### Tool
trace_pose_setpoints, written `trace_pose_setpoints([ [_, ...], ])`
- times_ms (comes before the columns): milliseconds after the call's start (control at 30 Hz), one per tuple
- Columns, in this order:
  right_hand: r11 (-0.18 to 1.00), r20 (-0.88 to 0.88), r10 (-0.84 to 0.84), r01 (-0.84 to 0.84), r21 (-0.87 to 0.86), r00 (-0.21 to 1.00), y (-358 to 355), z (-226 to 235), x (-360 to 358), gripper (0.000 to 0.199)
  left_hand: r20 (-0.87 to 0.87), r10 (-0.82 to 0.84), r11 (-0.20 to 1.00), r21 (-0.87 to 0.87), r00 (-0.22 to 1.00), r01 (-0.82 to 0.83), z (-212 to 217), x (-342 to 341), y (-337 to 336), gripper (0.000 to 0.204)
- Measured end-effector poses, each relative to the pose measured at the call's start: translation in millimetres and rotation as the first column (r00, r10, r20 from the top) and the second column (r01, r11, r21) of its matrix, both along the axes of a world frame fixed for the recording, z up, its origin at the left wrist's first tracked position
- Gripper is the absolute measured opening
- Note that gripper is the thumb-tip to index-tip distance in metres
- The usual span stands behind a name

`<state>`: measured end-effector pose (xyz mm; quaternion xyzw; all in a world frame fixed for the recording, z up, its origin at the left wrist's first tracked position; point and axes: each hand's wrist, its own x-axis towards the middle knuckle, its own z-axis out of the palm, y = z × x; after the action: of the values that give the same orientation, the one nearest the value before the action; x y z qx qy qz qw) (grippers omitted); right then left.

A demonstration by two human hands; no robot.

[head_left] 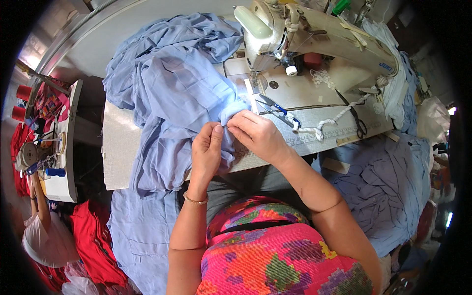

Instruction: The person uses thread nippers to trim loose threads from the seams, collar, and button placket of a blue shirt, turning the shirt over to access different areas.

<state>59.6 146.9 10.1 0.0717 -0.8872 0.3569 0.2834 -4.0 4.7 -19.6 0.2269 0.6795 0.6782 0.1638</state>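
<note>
Light blue fabric [182,88] lies bunched over the left part of the sewing table and hangs off its front edge. My left hand [208,147] pinches a fold of it, thumb on top. Close beside it, my right hand [256,133] grips the same fabric between bent fingers. Both hands are just in front of the needle area of a cream sewing machine [314,34]. Blue-handled snips [278,112] rest on the table right of my hands, a white braided cord [334,118] running from them to dark scissors [358,120].
More blue fabric [378,187] is heaped at the right, below the table's edge [118,142]. Red cloth [96,241] lies at lower left. Beyond it, another person's arm [42,201] reaches toward a second machine [32,155]. Red thread cones [18,113] stand there.
</note>
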Motion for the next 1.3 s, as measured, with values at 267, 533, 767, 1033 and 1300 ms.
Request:
trace_pose_setpoints([
  [267, 0.918, -0.109, 0.015, 0.030, 0.396, 0.994, 2, 0, -2, 0.010, -0.088, 0.043, 0.997, -0.065, 0.995, -0.049, -1, 1, 2, 0.022],
  [533, 0.943, -0.195, -0.121, 0.174, 0.282, 0.973, 6, -2, -5, 0.009, -0.189, 0.063, 0.986, -0.138, 0.980, -0.090, 4, 3, 2, 0.022],
  [767, 0.950, 0.082, 0.035, -0.007, -0.312, 0.996, 15, -4, 0, 0.012, 0.045, 0.009, 0.999, 0.053, 0.999, -0.012, -10, -4, 0, 0.022],
  [1033, 0.964, 0.025, 0.197, -0.189, -0.187, 0.980, 3, 2, -16, 0.032, 0.159, -0.137, 0.985, -0.082, 0.978, 0.151, 8, -12, -14, 0.017],
  [1300, 0.887, 0.016, 0.084, -0.068, -0.456, 0.996, 10, 0, -6, 0.013, 0.457, -0.152, 0.938, 0.346, 0.876, -0.017, 4, -6, -11, 0.018],
])
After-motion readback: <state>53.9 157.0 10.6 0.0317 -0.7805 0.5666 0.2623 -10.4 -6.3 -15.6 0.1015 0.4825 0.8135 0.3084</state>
